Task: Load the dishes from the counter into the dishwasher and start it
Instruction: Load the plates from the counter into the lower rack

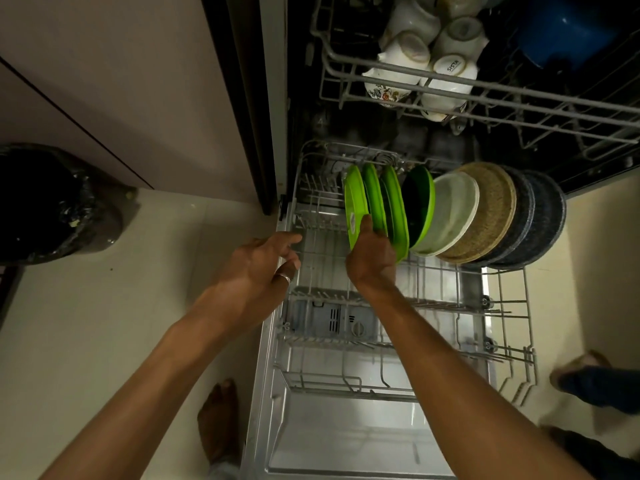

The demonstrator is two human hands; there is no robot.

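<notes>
Right hand (372, 258) pinching leftmost green plate (355, 202) (upright in lower rack (322, 295)), left hand (263, 268) loose, empty

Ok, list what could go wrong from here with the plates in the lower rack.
1. The right hand has a grip on only the lower edge of the bright green round plate. It could slip and knock the next green plate.
2. The plates stand crowded in the grey wire lower rack, so the held one may miss a slot and lean on its neighbours.
</notes>
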